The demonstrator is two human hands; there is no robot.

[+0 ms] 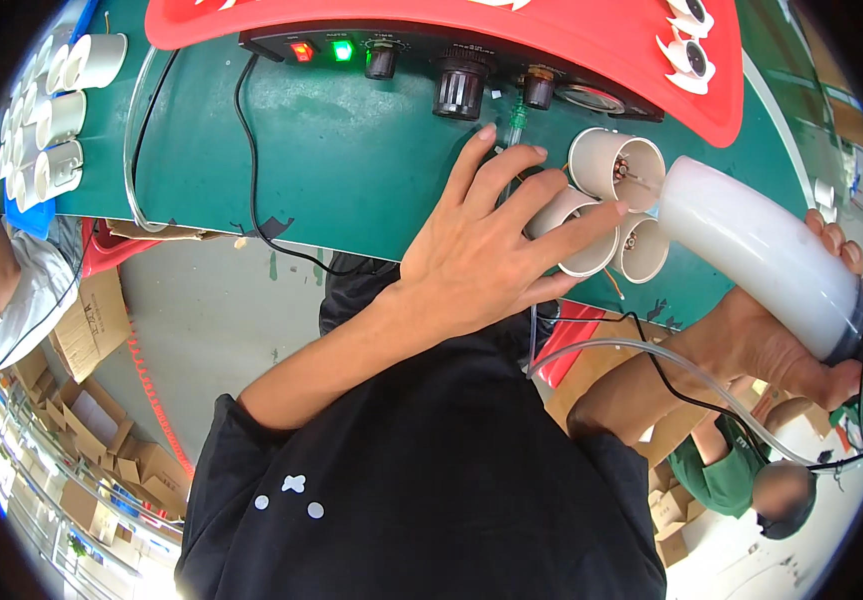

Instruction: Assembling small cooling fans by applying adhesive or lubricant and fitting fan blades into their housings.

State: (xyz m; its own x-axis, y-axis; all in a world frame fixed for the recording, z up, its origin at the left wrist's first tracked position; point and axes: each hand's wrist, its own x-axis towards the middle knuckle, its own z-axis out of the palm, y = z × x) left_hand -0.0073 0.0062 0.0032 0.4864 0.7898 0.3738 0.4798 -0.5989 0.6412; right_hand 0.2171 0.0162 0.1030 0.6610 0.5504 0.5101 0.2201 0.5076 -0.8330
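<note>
My right hand (pixel 791 345) wraps around a large milky-white dispensing syringe (pixel 756 230), a dark cap at its rear. Its thin tip points left into the mouth of a white cylindrical cup (pixel 596 160) with a small copper-coloured part inside. My left hand (pixel 486 240) spreads over a second white cup (pixel 603 248); the index finger lies across its mouth and the thumb is by its near side. Whether it presses on that cup I cannot tell. Just right of it stands a third white cup (pixel 643 262), also with a coppery part inside.
Behind the cups is a black control box (pixel 416 70) with knobs and lit switches. A red tray (pixel 551 40) holding white pieces sits above it. More white cups (pixel 61 118) stand far left on the green table (pixel 321 140). A clear hose (pixel 671 355) crosses my right forearm. Co-workers (pixel 726 455) are nearby.
</note>
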